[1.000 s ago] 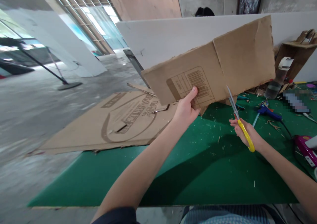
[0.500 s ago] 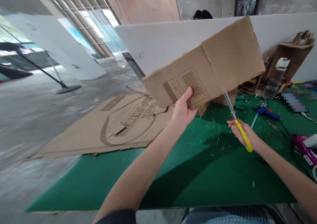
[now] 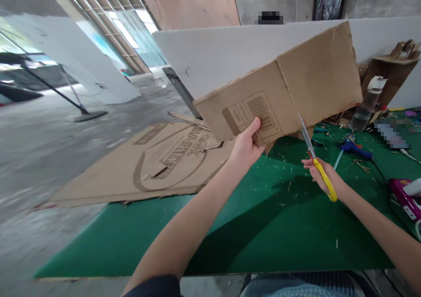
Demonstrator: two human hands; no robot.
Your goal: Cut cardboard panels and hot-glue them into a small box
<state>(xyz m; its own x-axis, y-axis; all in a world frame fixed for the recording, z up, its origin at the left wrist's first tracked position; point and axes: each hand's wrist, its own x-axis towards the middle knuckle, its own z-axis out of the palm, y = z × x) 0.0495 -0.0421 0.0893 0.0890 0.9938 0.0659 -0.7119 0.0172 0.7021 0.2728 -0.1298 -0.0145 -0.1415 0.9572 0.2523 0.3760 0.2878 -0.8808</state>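
Note:
My left hand grips the lower edge of a brown cardboard sheet and holds it up above the green table. A printed barcode panel lies right by my thumb. My right hand is closed round yellow-handled scissors. Their blades point up and touch the cardboard's bottom edge, to the right of my left hand.
A large flattened printed carton hangs over the table's left end. At the right lie a blue glue gun, a clear water bottle, a pink tool and cardboard scraps. A white partition stands behind the table.
The held cardboard swung a little left and then back right. The scissors stayed at its lower edge.

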